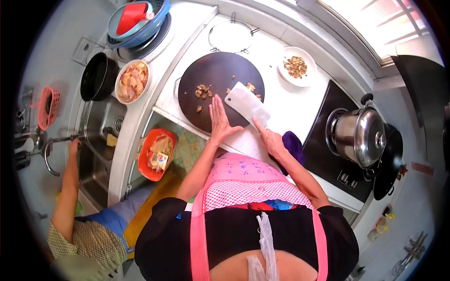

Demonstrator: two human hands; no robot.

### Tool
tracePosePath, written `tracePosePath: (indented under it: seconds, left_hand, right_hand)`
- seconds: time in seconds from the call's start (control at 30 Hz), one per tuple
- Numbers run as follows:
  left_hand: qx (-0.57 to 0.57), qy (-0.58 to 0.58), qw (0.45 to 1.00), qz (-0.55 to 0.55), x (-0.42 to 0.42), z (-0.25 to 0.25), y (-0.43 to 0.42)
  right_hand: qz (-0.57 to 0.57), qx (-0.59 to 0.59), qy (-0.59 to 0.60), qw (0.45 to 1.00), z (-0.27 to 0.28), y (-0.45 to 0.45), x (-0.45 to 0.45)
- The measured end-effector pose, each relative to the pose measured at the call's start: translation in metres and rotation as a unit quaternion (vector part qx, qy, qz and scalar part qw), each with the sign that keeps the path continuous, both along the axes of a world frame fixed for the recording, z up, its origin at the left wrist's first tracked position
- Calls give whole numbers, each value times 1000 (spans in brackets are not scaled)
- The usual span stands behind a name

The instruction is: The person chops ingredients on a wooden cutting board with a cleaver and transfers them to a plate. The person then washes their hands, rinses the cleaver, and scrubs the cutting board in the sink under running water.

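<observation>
The left hand [220,121] is open, fingers extended, over the round board [206,70], holding nothing visible — whether it touches is unclear. The right hand [273,139] is closed around the knife [247,104], hiding its handle; the blade, above the board, partly covers chopped bits [251,87].

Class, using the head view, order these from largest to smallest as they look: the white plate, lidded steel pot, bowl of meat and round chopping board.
1. Round chopping board
2. Lidded steel pot
3. White plate and bowl of meat: too alike to rank.
</observation>
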State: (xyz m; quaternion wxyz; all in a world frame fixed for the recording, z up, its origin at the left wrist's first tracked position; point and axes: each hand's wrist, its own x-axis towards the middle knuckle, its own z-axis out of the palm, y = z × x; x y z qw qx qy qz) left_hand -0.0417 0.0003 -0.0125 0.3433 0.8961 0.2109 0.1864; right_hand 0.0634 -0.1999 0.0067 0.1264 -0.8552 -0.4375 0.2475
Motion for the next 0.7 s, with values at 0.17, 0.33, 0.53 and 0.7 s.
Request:
tracePosePath:
  seconds: [0.17,0.33,0.53,0.7]
  left_hand:
    - [-216,-122,968,37,14,34,26]
    - [-56,-147,987,-3,115,58,56]
    - [121,-17,979,-163,247,-6,47]
    - [131,9,975,-180,288,-48,42]
  right_hand:
    - [-3,187,71,980,40,-5,5]
    - [-249,260,551,753,70,-12,1]
    - [-352,370,651,562,69,-44,6]
    - [-357,382,636,567,80,-58,13]
